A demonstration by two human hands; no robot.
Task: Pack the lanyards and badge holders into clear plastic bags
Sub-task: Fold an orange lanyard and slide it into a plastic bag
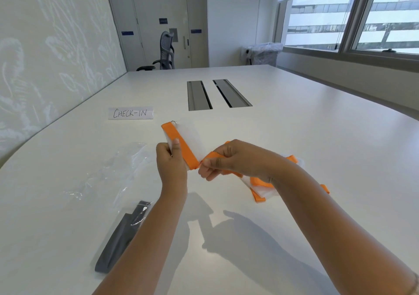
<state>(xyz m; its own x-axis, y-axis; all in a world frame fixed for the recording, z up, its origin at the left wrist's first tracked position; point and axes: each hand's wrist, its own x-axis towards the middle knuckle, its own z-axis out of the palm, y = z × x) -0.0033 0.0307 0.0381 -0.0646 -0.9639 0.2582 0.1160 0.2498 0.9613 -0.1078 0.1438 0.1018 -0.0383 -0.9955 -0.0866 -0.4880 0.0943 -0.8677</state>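
Item: orange lanyard [181,146] wound over a clear badge holder [192,136], held above the table [294,118], centre. My left hand [171,163] pinches the bundle's near end; my right hand [229,158] grips the loose strap. Light, limp, slippery film, I judge; best held at the wrapped middle. Empty clear bags [118,170] lie left, more orange lanyards [260,181] right

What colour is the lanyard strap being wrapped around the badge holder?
Orange lanyard strap, seen in the head view, the only one.
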